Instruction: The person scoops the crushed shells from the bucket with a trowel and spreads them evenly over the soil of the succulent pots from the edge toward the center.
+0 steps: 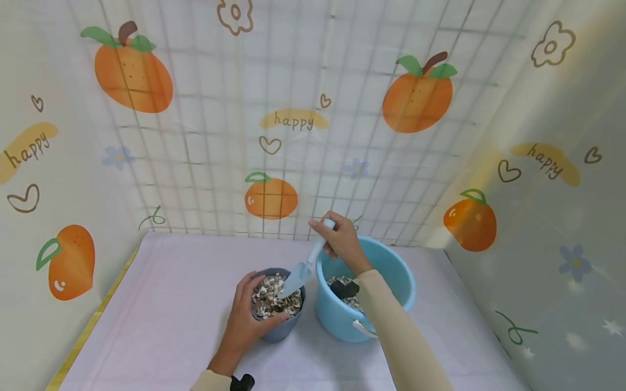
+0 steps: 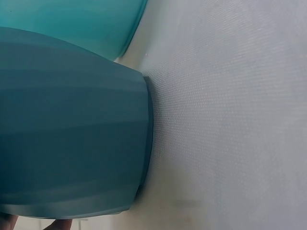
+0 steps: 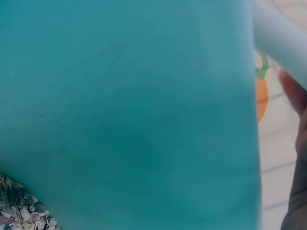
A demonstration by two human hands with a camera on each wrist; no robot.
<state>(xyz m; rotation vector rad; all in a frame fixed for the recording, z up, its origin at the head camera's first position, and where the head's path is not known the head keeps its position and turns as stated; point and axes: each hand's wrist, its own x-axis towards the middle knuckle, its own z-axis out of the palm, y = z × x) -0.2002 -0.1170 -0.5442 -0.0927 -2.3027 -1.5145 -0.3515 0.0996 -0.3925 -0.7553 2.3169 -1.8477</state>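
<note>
My left hand grips a grey-blue plant pot, fingers on the far rim and thumb on the near side. Whitish-brown shell fragments fill the pot close to its rim. In my right hand is the handle of a light-blue trowel, tilted so its blade tip meets the fragments. That hand is above a blue bucket, which holds more fragments. The left wrist view shows the pot's side standing on the cloth, with left fingertips at the lower edge.
The bucket stands just right of the pot, its white handle hanging at the front. A pale cloth covers the table. Behind it rises a wire grid under a fruit-printed curtain, which also runs along both sides.
</note>
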